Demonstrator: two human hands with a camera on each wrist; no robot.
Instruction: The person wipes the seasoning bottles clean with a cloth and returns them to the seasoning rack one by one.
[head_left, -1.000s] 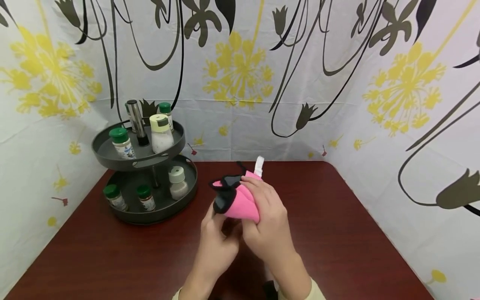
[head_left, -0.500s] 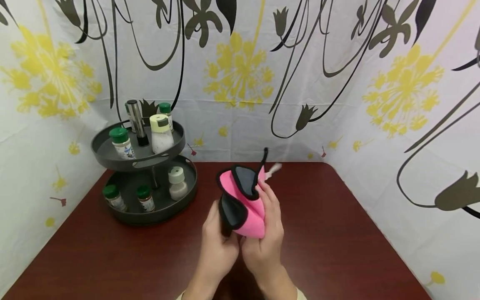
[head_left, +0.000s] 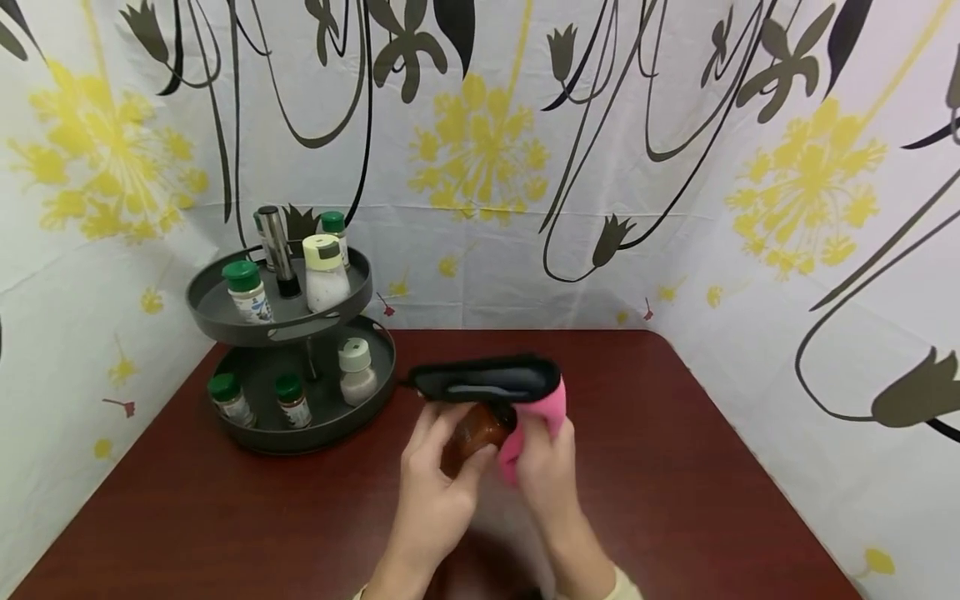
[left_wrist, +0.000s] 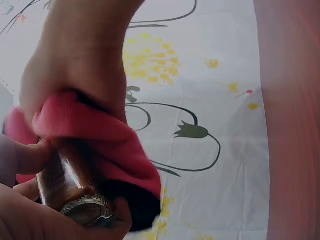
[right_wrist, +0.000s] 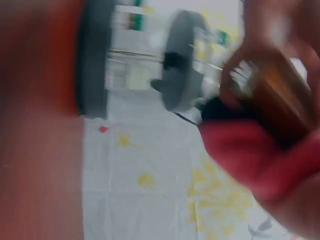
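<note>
My left hand [head_left: 431, 496] grips a small brown glass jar [head_left: 475, 435] with a dark cap, tilted between fingers and thumb. In the left wrist view the ridged glass base of the jar [left_wrist: 70, 175] faces the camera. A pink cloth piece [head_left: 551, 406] with black edging and a shiny dark panel lies over and beside the jar. My right hand [head_left: 551, 483] holds its pink part, some fingers hidden in the folds. Seen from the right wrist, the cloth [right_wrist: 245, 155] is blurred and wraps along one side of the jar [right_wrist: 280, 92].
At the left of the dark red table [head_left: 675, 500] stands a two-tier grey turntable [head_left: 281, 437]. Its tiers carry green-capped spice jars [head_left: 247, 292], a pale-capped shaker [head_left: 326, 275] and a metal cylinder [head_left: 277, 250]. A patterned curtain [head_left: 487, 275] hangs behind the table.
The pink cloth has turned and opened from a folded bundle, its dark panel now stretched sideways on top. The brown jar has come into view in my left hand.
</note>
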